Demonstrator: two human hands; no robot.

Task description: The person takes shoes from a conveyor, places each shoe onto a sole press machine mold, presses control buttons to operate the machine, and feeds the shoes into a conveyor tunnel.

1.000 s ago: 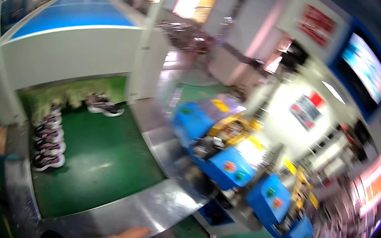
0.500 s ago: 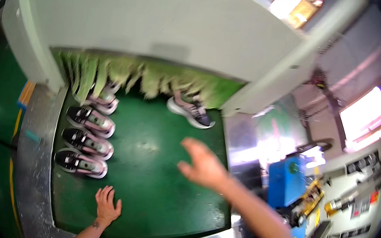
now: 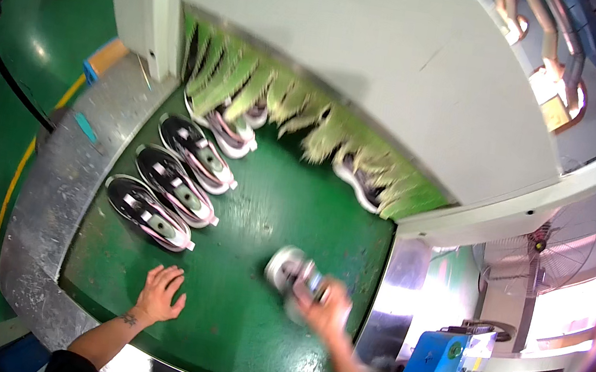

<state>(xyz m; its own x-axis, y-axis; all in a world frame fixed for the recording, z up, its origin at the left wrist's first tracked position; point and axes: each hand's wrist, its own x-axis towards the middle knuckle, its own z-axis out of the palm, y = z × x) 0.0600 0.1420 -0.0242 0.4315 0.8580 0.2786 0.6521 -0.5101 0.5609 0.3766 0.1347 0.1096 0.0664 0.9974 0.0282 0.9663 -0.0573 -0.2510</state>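
Note:
My right hand (image 3: 329, 310) grips a sneaker (image 3: 290, 271) over the right-middle of the green surface (image 3: 243, 314); both are smeared by motion. My left hand (image 3: 162, 294) lies low on the same surface, fingers apart, holding nothing. Beyond it stand three black, grey and pink sneakers in a row: a near one (image 3: 150, 212), a middle one (image 3: 176, 186) and a far one (image 3: 197, 152). Another sneaker (image 3: 230, 132) sits behind them, partly under the green strip curtain (image 3: 279, 97), with part of one more beside it. At the right, strips partly cover a dark sneaker with a white sole (image 3: 358, 183).
A large pale grey panel (image 3: 320, 16) rises above the curtain. Worn metal edging (image 3: 47, 206) borders the green surface. To the right are a blue box-shaped machine (image 3: 429, 365) and a caged fan (image 3: 539, 240). Green floor with a yellow line (image 3: 10, 201) lies left.
My right hand was empty and now grips a sneaker, lower down. My view has turned, so the scene appears tilted. At the curtain's right, the visible sneaker is now more covered by strips.

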